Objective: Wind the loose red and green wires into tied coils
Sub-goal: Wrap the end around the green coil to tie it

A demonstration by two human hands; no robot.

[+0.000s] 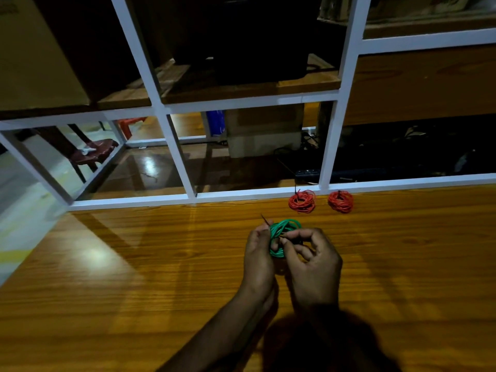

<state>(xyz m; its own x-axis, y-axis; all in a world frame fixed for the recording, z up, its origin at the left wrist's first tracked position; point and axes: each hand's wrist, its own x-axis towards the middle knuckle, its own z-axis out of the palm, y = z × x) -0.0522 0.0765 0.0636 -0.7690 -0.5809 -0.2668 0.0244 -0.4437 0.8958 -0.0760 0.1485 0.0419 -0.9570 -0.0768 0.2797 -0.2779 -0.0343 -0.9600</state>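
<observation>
A green wire coil (pixel 284 229) is held a little above the wooden table (pixel 134 277), right of centre. My left hand (pixel 259 259) grips the coil's left side, and a thin dark wire end sticks up past its thumb. My right hand (pixel 312 260) pinches a wire end at the coil's middle between thumb and forefinger. Two wound red wire coils lie on the table beyond my hands: one red coil (pixel 302 201) and, to its right, a second red coil (pixel 341 201), both close to the table's far edge.
A white metal frame rack (pixel 257 194) runs along the table's far edge, with wooden shelves and dark boxes behind it. A dark red plastic stool (pixel 94 151) stands on the floor at the far left. The table's left edge drops off to the floor.
</observation>
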